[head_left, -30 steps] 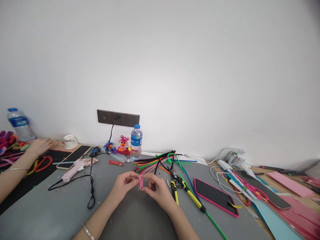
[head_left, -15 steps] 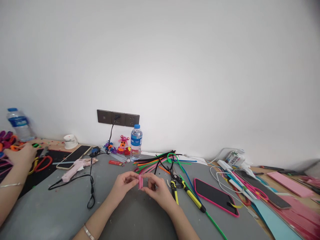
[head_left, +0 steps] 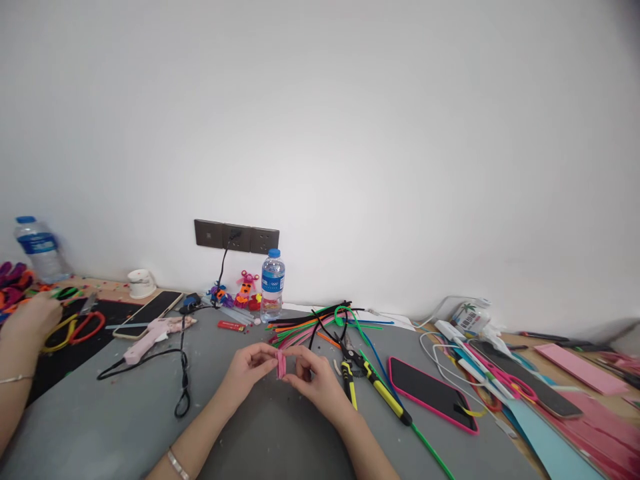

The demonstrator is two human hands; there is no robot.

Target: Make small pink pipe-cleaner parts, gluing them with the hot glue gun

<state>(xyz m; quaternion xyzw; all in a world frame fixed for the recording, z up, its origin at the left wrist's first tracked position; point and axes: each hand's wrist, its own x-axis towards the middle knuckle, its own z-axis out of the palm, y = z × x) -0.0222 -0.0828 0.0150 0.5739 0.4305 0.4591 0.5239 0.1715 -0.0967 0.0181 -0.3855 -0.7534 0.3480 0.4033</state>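
Note:
Between my two hands is a small pink bundle that looks like wound pipe cleaner [head_left: 281,365]. My left hand [head_left: 254,365] pinches its left side with thumb and forefinger. From the other side, my right hand [head_left: 313,373] grips it, forefinger along the top and thumb below. Just beyond lies a fanned pile of coloured pipe cleaners [head_left: 305,328], black, orange, green and pink among them. Yellow-and-black pliers [head_left: 356,363] rest right of my right hand, their handles spread.
A water bottle [head_left: 273,287] stands by the wall near small fuzzy figures [head_left: 245,291]. Left are a pink glue gun [head_left: 150,339] with its looped cable, a phone [head_left: 149,313] and a co-worker's hand [head_left: 35,320]. Right lie a pink-cased phone [head_left: 433,393], pink scissors [head_left: 520,387] and coloured sheets [head_left: 547,427].
The co-worker's hand at the far left has moved further left and toward the camera. My own hands and the pink bundle show no visible movement.

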